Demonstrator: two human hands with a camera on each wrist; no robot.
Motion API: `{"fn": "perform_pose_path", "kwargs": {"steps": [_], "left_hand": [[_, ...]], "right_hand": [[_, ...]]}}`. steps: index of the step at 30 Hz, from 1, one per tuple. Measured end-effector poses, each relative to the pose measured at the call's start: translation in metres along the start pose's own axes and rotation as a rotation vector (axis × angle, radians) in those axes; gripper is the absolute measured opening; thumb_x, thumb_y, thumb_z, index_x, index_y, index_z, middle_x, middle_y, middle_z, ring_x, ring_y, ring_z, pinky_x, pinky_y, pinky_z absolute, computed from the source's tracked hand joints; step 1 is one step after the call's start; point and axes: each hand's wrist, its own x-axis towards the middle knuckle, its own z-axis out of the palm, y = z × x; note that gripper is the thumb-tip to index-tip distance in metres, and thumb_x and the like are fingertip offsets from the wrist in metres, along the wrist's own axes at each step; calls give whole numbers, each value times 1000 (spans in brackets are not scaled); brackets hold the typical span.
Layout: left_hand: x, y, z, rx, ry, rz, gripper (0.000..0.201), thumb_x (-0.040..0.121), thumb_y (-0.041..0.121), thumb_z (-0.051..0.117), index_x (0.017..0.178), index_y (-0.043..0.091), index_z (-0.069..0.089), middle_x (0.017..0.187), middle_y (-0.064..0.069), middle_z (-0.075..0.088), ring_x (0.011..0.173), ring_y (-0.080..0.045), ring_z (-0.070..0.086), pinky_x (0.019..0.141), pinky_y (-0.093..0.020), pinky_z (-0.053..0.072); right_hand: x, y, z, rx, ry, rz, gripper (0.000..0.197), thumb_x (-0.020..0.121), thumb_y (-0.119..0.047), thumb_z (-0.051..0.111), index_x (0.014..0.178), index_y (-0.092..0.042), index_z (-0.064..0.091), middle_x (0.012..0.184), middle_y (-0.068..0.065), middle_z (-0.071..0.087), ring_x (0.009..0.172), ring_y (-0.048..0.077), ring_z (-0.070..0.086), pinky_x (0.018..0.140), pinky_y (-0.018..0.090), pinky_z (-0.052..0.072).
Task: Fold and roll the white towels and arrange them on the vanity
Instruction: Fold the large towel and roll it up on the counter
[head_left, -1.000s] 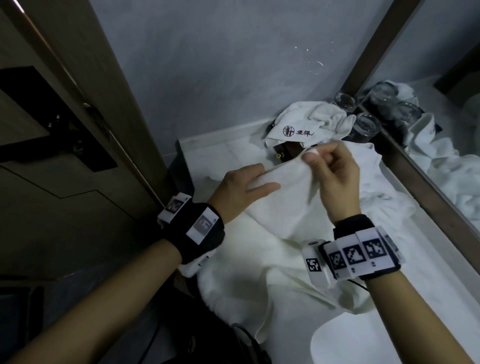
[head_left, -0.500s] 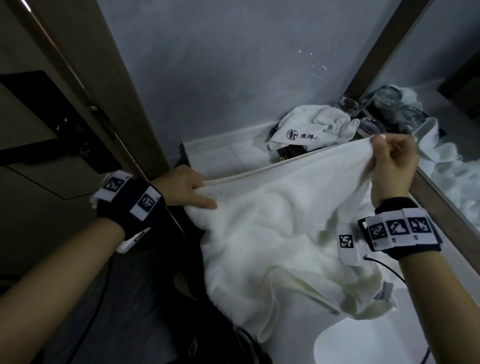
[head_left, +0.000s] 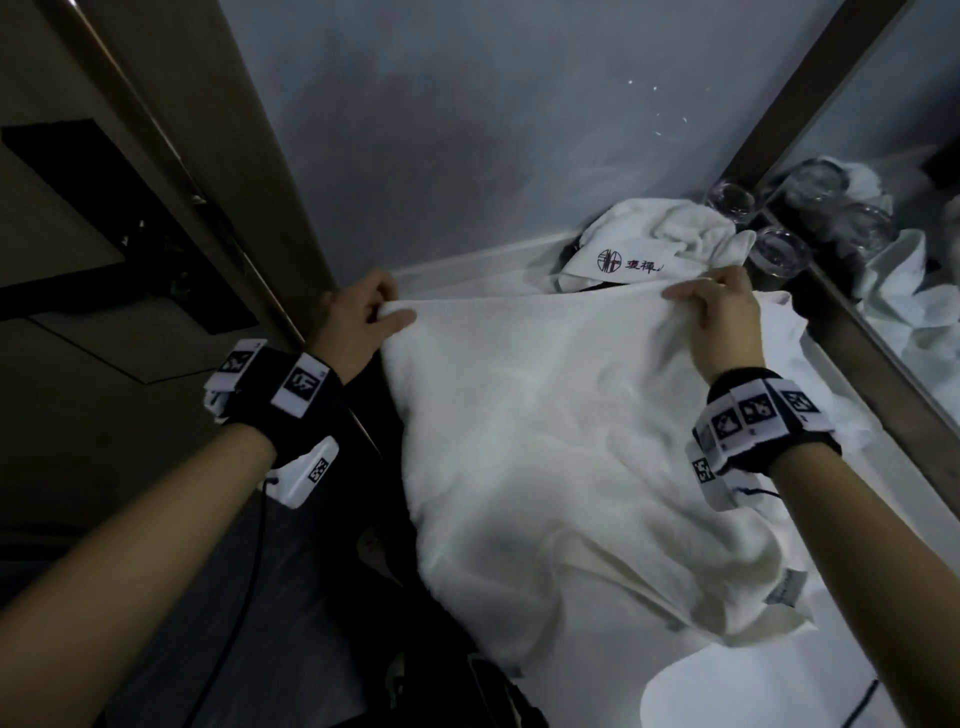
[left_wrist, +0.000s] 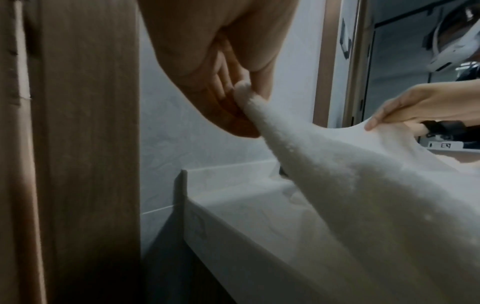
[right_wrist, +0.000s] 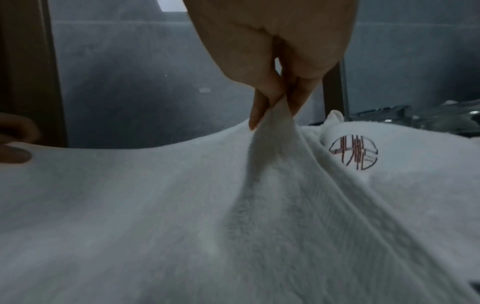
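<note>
Head view shows the task barely begun. Nearest, the lower part of the white towel (head_left: 561, 467) lies bunched and unfolded on the vanity (head_left: 810, 670). Above the vanity, the left hand (head_left: 358, 322) pinches one top corner and the right hand (head_left: 727, 322) pinches the other, stretching the edge taut between them. Beyond that edge, at the vanity's back, a logo towel (head_left: 644, 249) sits crumpled beside glasses (head_left: 779, 252). I judge every fold, roll and placement remains.
</note>
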Motion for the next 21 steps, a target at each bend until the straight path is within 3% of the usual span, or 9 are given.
{"fn": "perform_pose_path", "kwargs": {"steps": [2,4,6,8,10,13,15,18,21], "left_hand": [[8,-2,11,93,13,-19,24,84,6,63,105,4,52,91,-13,56,82,-22,52,75,-27,42],[10,-5,25,252,-63,-76,42,83,-2,57,123,0,43,112,-20,53,101,-31,51,92,-36,41],[-1,-6,41,426,-145,-95,55,80,2,58,130,-1,37,130,-24,41,121,-37,38,104,-41,31],[-26,-3,59,469,-206,-31,57,78,8,62,130,3,40,135,-20,35,125,-35,32,105,-37,25],[-61,2,79,421,-315,67,55,76,15,65,126,8,45,135,-14,34,124,-32,34,102,-33,24],[-106,8,105,433,-557,122,59,77,35,64,128,16,43,143,-7,24,132,-26,25,107,-37,23],[-127,10,116,493,-634,87,64,78,43,55,134,19,35,149,-6,13,136,-24,16,108,-39,18],[-151,12,125,614,-656,104,77,79,41,56,142,19,19,154,-10,-6,142,-28,-2,111,-49,9],[-166,8,129,668,-772,53,103,74,52,62,146,23,-6,151,-11,-29,138,-34,-27,110,-64,-3]], "right_hand": [[3,2,12,-63,-139,-31,33,86,12,43,112,5,63,133,29,39,125,39,41,102,27,28],[-1,7,20,-146,-279,-44,34,87,7,50,120,5,57,148,26,22,138,38,24,110,29,21],[-12,12,23,-164,-300,-66,41,84,2,60,124,0,56,151,24,17,141,37,18,115,37,17],[-32,13,21,-92,-267,-123,40,82,-1,65,121,-3,59,146,25,26,138,36,25,115,40,21],[-62,10,21,4,-292,-167,35,82,-5,67,116,-4,62,136,20,41,129,31,40,109,31,28],[-107,-1,29,153,-526,-86,35,83,-13,68,116,-6,62,124,12,57,115,27,55,95,18,34],[-135,-3,33,182,-710,21,41,85,-17,66,124,-10,57,128,9,57,118,23,53,95,18,36],[-164,2,35,106,-713,7,52,84,-19,67,133,-15,50,143,7,43,132,19,41,108,21,30],[-183,5,39,-172,-845,-114,82,80,-33,70,146,-28,22,158,0,5,145,17,7,117,31,9]]}}
